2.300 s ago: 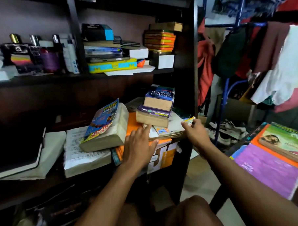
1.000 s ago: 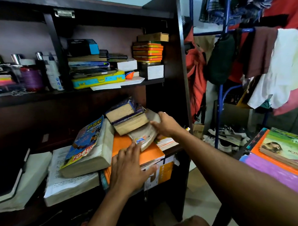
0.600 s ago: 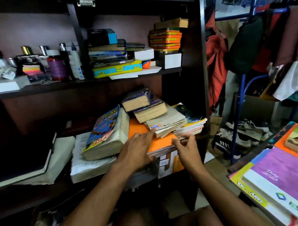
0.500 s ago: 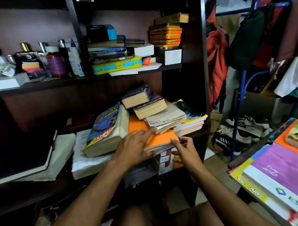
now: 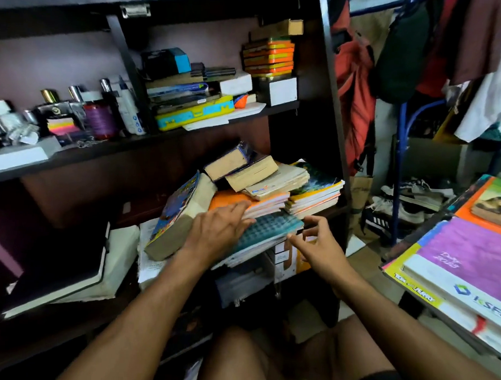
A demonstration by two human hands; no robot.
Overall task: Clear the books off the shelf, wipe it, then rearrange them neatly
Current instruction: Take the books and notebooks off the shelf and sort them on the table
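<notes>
Your left hand [image 5: 218, 231] lies flat on the teal book [image 5: 267, 229]; your right hand [image 5: 317, 244] hovers open. Some books [image 5: 470, 257] are out; the shelf [image 5: 333, 212] remains loaded, unwiped.

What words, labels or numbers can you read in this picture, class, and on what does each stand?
"TOM and JERRY": yellow book edge, bottom of the right-hand pile.
"KSFE": white book cover in that pile.
"2023", under a blurred script word: purple diary.
Thick blue and yellow book on the shelf: title too blurred.
Upper-shelf bottle labels: too small.
</notes>
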